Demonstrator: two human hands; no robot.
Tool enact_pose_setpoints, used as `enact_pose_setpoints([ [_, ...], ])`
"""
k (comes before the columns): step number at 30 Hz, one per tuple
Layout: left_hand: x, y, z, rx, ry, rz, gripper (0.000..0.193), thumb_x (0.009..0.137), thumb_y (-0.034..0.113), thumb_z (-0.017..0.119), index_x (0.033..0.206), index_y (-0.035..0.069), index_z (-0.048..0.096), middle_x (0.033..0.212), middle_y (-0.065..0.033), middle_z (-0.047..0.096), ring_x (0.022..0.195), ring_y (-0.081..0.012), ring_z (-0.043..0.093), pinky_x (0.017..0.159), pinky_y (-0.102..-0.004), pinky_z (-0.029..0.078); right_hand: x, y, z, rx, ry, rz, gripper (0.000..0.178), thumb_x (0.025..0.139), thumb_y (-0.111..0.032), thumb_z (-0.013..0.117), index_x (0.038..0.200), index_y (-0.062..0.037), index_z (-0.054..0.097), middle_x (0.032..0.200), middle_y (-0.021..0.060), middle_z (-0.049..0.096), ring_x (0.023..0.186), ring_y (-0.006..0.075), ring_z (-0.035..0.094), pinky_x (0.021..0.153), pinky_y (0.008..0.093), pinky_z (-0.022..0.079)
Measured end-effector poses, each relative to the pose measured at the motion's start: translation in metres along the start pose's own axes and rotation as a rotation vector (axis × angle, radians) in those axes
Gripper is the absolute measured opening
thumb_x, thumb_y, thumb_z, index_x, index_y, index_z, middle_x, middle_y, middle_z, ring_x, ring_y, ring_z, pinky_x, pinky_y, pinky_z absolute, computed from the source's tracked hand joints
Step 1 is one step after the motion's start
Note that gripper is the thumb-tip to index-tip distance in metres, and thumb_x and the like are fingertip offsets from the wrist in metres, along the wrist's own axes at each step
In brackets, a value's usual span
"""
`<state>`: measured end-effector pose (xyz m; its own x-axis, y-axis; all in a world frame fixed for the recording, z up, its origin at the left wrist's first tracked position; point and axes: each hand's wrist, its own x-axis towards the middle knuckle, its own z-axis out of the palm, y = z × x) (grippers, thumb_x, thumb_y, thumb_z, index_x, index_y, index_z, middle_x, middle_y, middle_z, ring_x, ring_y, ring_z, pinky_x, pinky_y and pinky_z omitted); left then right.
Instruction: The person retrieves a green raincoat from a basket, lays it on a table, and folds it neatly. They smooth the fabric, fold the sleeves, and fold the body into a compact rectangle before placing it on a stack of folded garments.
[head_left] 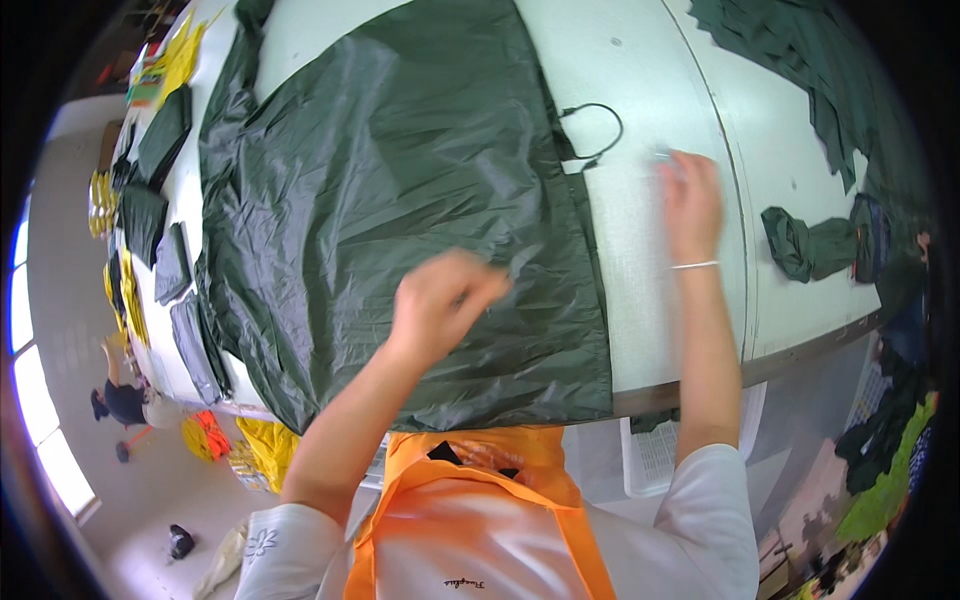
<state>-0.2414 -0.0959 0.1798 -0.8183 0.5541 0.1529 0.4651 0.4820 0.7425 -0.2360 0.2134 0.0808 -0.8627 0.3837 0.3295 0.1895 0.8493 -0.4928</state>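
A large dark green garment of thin, shiny fabric (370, 190) lies spread and wrinkled on the white table (640, 330). Over its lower middle, my left hand (447, 303) is curled, thumb against the fingers; motion smears it, and anything inside is hidden. My right hand (690, 208), with a thin pale band at the wrist, is over the table to the right of the garment. Its fingers are bent together and blurred, with a faint pale glint at the tips that I cannot make out. A black cord loop (612, 125) sticks out from the garment's right edge.
More dark green fabric (790, 60) lies at the far right, near a rolled green piece (815, 245). Folded dark pieces (145, 220) and yellow items line the left edge. Below the table stands a white plastic basket (650, 465). Another person (125, 402) is at the left.
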Motion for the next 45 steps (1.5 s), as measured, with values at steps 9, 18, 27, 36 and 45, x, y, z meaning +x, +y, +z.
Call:
enact_pose_setpoints([
  [9,-0.445,-0.024,-0.108,0.458,-0.400,-1.385,0.044,0.076,0.048,0.070,0.064,0.005,0.064,0.060,-0.0108,0.061,0.059,-0.0223,0.061,0.056,-0.0351,0.045,-0.003,0.091,-0.053,-0.616,0.132,-0.187,0.033,0.086,-0.019,0.060,0.116,-0.0045,0.059,0.116,0.0167,0.057,0.102,0.0369,0.054,0.086,0.0446,0.044],
  [18,-0.499,-0.176,-0.159,0.153,0.979,-1.326,0.056,0.087,0.048,0.059,0.111,-0.003,0.061,0.100,-0.0143,0.066,0.096,-0.0215,0.061,0.087,-0.0312,0.045,-0.143,-0.054,-0.087,0.083,-1.257,0.496,0.046,0.091,-0.040,0.057,0.065,-0.0023,0.052,0.054,0.0044,0.052,0.041,0.0135,0.055,0.035,0.0265,0.041],
  [27,-0.479,-0.185,-0.191,-0.351,0.982,-1.205,0.046,0.088,0.039,0.063,0.100,-0.005,0.062,0.089,-0.0117,0.066,0.083,-0.0202,0.063,0.074,-0.0302,0.048,-0.184,-0.070,-0.130,0.329,-0.868,0.476,0.033,0.091,-0.019,0.061,0.067,-0.0083,0.041,0.062,-0.0003,0.049,0.054,0.0100,0.054,0.051,0.0224,0.046],
  [36,-0.487,-0.160,-0.193,-1.208,0.842,-1.318,0.051,0.089,0.038,0.060,0.121,-0.002,0.053,0.118,-0.0136,0.061,0.105,-0.0240,0.060,0.093,-0.0375,0.046,-0.267,-0.086,-0.127,-0.093,-0.543,-0.178,0.050,0.082,-0.008,0.066,0.128,-0.0115,0.050,0.109,0.0185,0.050,0.098,0.0312,0.053,0.088,0.0352,0.044],
  [45,-0.473,-0.105,-0.250,-1.175,0.827,-1.280,0.042,0.089,0.027,0.061,0.118,-0.003,0.056,0.111,-0.0128,0.064,0.097,-0.0222,0.064,0.088,-0.0360,0.050,-0.215,-0.104,-0.153,-0.103,-0.494,-0.396,0.020,0.062,0.007,0.059,0.078,-0.0050,0.058,0.114,0.0146,0.055,0.104,0.0328,0.051,0.089,0.0396,0.043],
])
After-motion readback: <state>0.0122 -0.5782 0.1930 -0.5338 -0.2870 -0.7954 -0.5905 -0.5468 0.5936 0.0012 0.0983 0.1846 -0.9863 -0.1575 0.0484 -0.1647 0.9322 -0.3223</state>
